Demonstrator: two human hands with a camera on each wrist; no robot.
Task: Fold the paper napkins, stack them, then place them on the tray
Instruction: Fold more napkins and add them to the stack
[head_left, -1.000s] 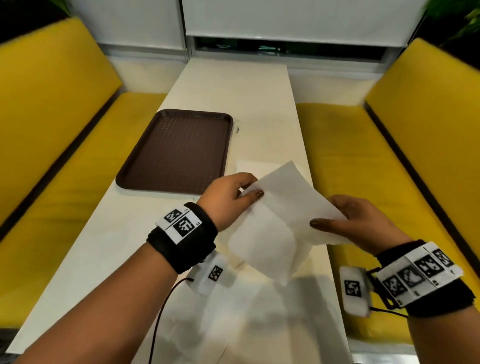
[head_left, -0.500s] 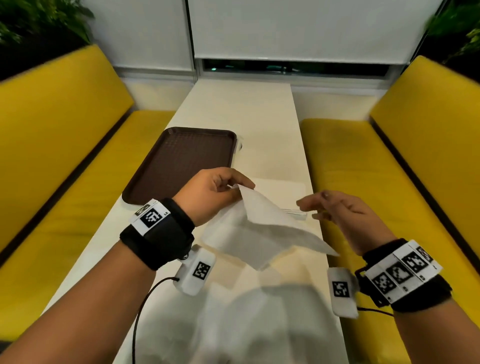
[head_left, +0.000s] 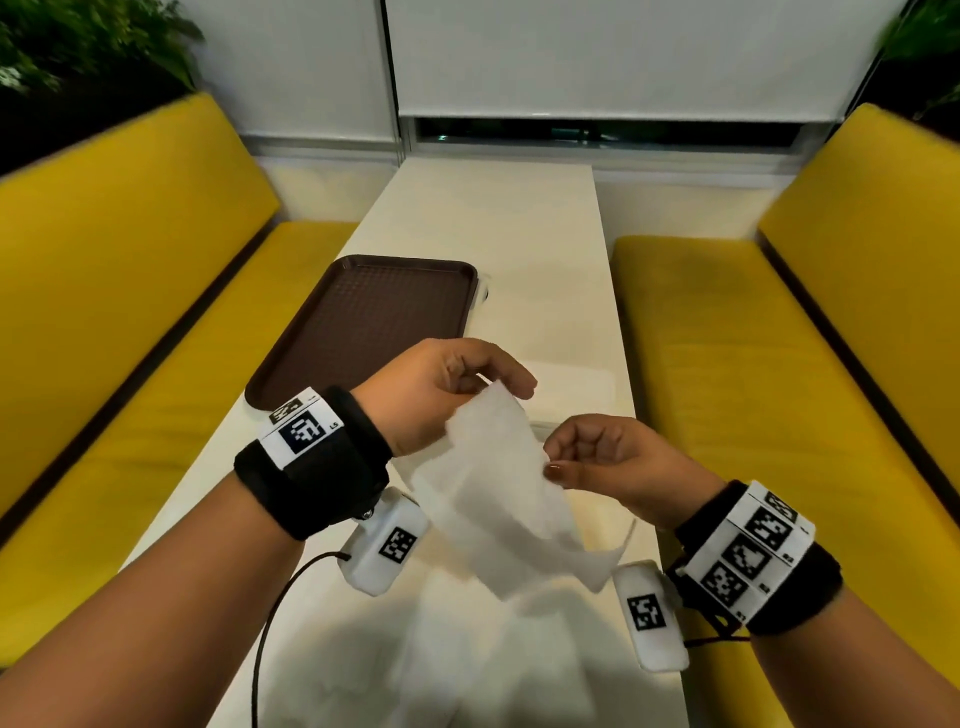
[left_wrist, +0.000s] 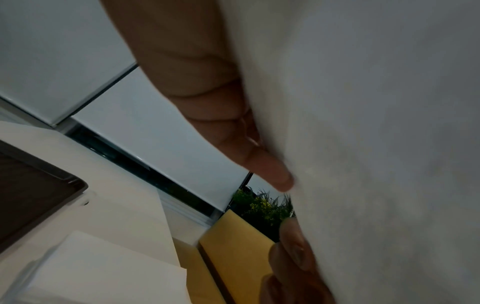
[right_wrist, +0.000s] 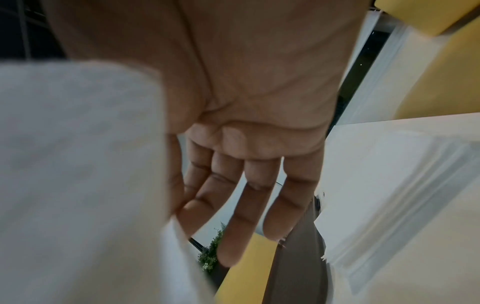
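Observation:
A white paper napkin (head_left: 498, 499) hangs in the air over the near part of the table, partly folded and drooping. My left hand (head_left: 496, 387) pinches its top corner between thumb and fingers. My right hand (head_left: 551, 465) pinches its right edge with the thumb on top. In the left wrist view the napkin (left_wrist: 376, 144) fills the right side beside my fingers (left_wrist: 270, 170). In the right wrist view the napkin (right_wrist: 78, 164) hides the thumb. The brown tray (head_left: 374, 322) lies bare on the table's left side, beyond my left hand.
A flat white napkin pile (head_left: 576, 387) lies on the table (head_left: 509, 234) right of the tray, just beyond my hands. More loose napkins (head_left: 467, 654) lie at the near end. Yellow benches (head_left: 779, 364) flank the narrow table on both sides.
One second ago both hands held the napkin spread out. The right hand let go, then took the right edge again. The hands are now closer together and the napkin hangs lower.

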